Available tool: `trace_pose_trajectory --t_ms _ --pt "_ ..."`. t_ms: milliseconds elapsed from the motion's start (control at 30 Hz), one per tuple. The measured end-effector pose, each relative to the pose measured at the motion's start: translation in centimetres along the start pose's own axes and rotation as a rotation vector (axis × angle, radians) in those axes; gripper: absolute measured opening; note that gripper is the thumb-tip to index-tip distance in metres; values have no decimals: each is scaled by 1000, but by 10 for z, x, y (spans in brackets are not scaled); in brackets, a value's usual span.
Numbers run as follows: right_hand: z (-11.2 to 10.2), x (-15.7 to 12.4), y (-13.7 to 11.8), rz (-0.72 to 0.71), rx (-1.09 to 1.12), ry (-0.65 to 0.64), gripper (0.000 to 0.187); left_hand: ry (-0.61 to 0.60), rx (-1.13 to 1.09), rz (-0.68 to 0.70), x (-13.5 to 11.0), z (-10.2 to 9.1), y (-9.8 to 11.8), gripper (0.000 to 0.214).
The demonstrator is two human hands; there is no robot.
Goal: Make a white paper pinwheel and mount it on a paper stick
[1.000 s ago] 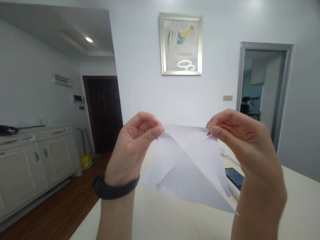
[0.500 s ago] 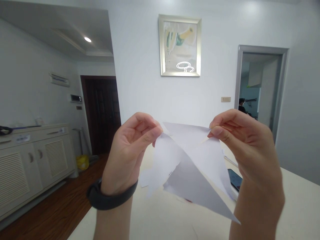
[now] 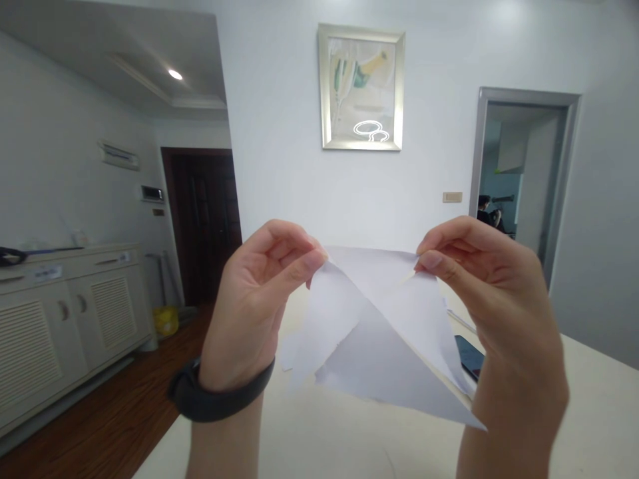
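Note:
Two hands hold up white paper (image 3: 384, 352) above the table, its pieces overlapping and partly crossing one another. My left hand (image 3: 262, 293) pinches the upper left corner between thumb and fingertips. At the upper right corner, my right hand (image 3: 484, 286) does the same, thumb against fingers. A pointed flap hangs down toward my right wrist, and its left edge looks ragged. Whether this is one folded sheet or several pieces I cannot tell. A dark band (image 3: 219, 392) circles my left wrist.
Below the paper spreads a pale table (image 3: 319, 446). A phone (image 3: 469, 356) lies on it beside my right forearm. White louvred cabinets (image 3: 70, 313) and a yellow bin (image 3: 166, 320) stand at left. A person (image 3: 485, 211) shows through the doorway at right.
The hanging flap has swung slightly, its lower tip now a little higher and farther right. Both hands keep their pinch and have barely moved.

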State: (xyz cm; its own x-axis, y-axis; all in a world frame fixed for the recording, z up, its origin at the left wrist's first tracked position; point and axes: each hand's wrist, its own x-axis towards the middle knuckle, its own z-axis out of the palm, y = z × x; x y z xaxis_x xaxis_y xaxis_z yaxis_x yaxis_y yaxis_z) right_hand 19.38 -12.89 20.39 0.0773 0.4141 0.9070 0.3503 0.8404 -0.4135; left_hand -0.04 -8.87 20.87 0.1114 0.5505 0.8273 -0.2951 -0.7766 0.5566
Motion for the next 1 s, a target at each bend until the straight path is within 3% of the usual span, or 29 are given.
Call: trace_pose_trajectory --t_ms 333,533,800,1000 --pt "-2 0 -5 22 -27 -66 6 18 40 -24 2 1 3 8" --pt "-5 1 -4 23 -51 -86 6 -57 59 -80 3 -2 3 9" --pt "-6 1 -4 31 -82 -106 9 -69 56 -32 3 -2 3 12" --pt "-5 1 -3 19 -80 -52 8 -37 89 -2 4 -2 1 11"
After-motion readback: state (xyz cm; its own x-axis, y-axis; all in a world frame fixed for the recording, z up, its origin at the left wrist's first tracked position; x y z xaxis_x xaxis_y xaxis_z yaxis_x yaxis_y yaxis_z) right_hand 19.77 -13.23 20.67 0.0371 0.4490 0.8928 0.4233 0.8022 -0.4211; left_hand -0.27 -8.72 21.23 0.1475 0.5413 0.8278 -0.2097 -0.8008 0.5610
